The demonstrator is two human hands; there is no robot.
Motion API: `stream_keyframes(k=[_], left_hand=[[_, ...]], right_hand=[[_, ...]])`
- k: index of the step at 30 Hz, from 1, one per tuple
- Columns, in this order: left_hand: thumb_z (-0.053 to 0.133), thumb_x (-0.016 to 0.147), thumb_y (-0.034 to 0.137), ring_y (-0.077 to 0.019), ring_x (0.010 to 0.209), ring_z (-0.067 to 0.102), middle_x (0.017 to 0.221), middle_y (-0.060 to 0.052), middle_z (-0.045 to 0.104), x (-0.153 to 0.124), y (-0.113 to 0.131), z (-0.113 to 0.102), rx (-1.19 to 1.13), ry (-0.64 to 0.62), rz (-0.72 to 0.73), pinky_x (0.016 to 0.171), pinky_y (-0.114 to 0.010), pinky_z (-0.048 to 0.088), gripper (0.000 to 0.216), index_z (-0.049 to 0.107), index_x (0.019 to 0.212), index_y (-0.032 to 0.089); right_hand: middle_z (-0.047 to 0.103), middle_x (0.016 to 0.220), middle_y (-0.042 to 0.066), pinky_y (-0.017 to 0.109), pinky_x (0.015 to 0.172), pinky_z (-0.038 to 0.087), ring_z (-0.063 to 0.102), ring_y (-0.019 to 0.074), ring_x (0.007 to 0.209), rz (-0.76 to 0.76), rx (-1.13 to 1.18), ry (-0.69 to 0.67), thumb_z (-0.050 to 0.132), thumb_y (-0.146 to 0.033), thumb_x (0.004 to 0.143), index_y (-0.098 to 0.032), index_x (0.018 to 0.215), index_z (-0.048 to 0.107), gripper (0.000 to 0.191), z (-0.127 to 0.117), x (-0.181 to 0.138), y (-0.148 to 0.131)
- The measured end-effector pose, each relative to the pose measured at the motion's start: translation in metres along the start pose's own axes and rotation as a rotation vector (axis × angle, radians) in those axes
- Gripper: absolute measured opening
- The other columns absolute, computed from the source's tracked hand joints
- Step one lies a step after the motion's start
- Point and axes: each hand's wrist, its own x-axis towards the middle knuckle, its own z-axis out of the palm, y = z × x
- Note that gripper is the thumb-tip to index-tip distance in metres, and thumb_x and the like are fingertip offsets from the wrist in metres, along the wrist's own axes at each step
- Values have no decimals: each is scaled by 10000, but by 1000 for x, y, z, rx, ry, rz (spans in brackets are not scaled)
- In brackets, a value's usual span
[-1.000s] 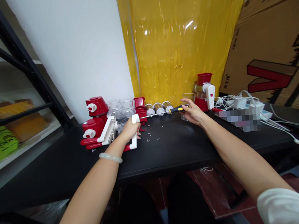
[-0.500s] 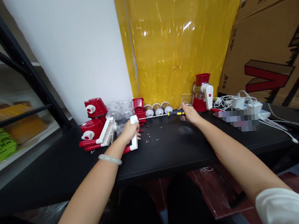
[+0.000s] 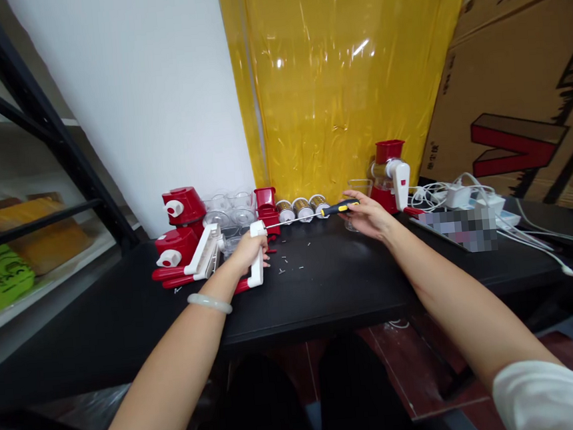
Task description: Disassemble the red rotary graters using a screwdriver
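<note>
My left hand point(image 3: 251, 250) is closed around a white crank handle point(image 3: 257, 264) with a red grip, holding it upright over the table. In my right hand point(image 3: 366, 213) is a screwdriver point(image 3: 335, 209) with a black and yellow handle, pinched near its end by the fingers. Its long shaft runs left to the top of the crank handle, and the tip touches or nearly touches it. Several small screws point(image 3: 282, 269) lie scattered right of my left hand. More white crank handles point(image 3: 205, 259) with red grips lie left of it.
Red grater bodies point(image 3: 184, 207), clear plastic parts point(image 3: 230, 210) and metal grating drums point(image 3: 302, 208) line the back of the black table point(image 3: 323, 292). An assembled red and white grater point(image 3: 389, 176) stands back right, beside white cables and chargers point(image 3: 465, 196). Cardboard point(image 3: 495, 76) leans at right.
My right hand's fingers have loosened and shifted to the end of the screwdriver handle, which is now tilted slightly upward. My left hand and the crank handle have stayed nearly still.
</note>
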Motion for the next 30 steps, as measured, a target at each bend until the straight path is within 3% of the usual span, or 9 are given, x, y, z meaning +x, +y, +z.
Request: stream_keyframes(k=[4,8,13,17,21,24,26,28,30], left_hand=[[522,560,112,-144,409,514,498,58,462,1,-1,0,45,14,21,399,-264,490,275,458,809,212],[529,581,111,-171,418,537,483,54,461,3,-2,0,150,29,56,400,-279,494,270,471,823,216],[526,581,113,-163,409,523,499,59,473,4,-3,-2,133,3,44,396,-284,498,317,469,873,221],[516,551,108,-150,408,513,490,66,454,5,-2,-3,65,4,-3,392,-266,494,341,451,866,222],[507,536,107,-151,412,516,493,62,453,2,0,-2,35,15,-30,398,-268,494,333,444,843,220],[503,543,109,-153,410,514,488,67,443,0,1,0,46,14,-20,400,-273,493,316,444,832,222],[503,546,109,-152,409,509,487,69,443,1,1,-1,55,12,-3,401,-277,493,309,442,827,223],[503,548,112,-153,408,505,489,67,450,2,0,-1,62,6,11,395,-278,491,303,441,824,223],[504,548,115,-154,407,504,490,63,457,3,-1,-3,72,4,17,387,-278,486,296,442,817,221]], right_hand=[[625,679,14,320,597,503,615,177,652,-22,-253,83,586,-668,761,-233,867,582,448,-5,3,6],[450,440,-34,253,394,306,400,110,380,-23,-610,85,491,-725,790,-198,749,589,537,-14,6,8],[521,653,-46,218,452,365,482,89,504,-77,-373,102,683,-571,726,-239,874,554,386,-10,5,6],[558,742,-65,250,633,485,571,112,671,-23,-69,9,825,-385,599,-305,1015,505,531,-3,0,0],[613,807,-45,313,759,522,620,140,778,33,17,-47,863,-281,532,-287,999,543,566,-4,-3,-3],[643,794,-20,325,705,537,646,160,744,48,-64,0,814,-449,617,-262,923,551,444,-5,0,3],[627,668,-3,307,566,518,629,164,590,111,-189,39,645,-647,730,-236,856,538,443,-6,2,8],[541,496,-11,263,412,419,525,140,405,146,-364,55,483,-751,778,-215,769,523,538,-9,5,14],[444,403,-37,232,347,303,407,104,325,104,-487,39,474,-759,776,-207,701,515,559,-12,7,19]])
